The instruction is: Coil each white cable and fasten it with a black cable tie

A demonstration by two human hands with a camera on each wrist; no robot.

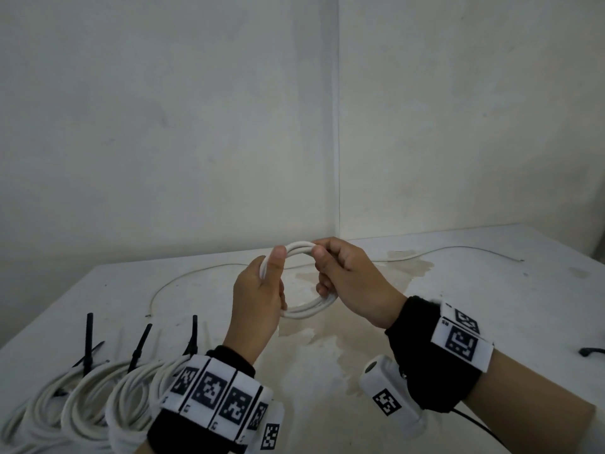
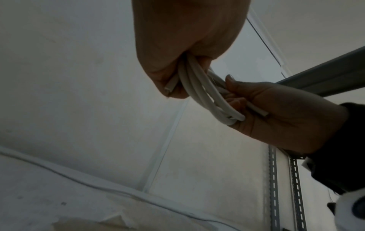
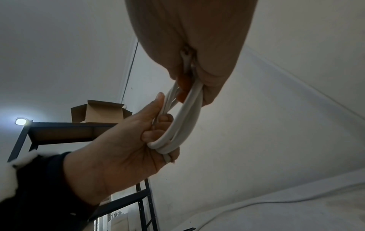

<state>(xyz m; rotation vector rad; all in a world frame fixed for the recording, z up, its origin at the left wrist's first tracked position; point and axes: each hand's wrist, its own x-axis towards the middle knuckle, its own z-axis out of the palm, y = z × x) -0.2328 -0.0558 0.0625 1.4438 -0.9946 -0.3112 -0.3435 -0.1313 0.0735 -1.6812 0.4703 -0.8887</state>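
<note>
A white cable wound into a small coil (image 1: 306, 309) hangs in the air above the table, held between both hands. My left hand (image 1: 262, 290) grips its left side with the thumb pressed along the strands. My right hand (image 1: 343, 273) pinches the top right of the coil (image 3: 185, 118), fingers curled round the strands. In the left wrist view the coil (image 2: 201, 93) runs from my palm to the right hand (image 2: 276, 112), and a cut cable end (image 2: 263, 112) sticks out past its fingers. No black tie is on this coil.
Several coiled white cables (image 1: 82, 394) fastened with black cable ties (image 1: 89, 339) lie at the front left of the white table (image 1: 491, 290). A loose white cable (image 1: 196, 271) and another (image 1: 458, 249) lie across the back. A black object (image 1: 591, 351) sits at the right edge.
</note>
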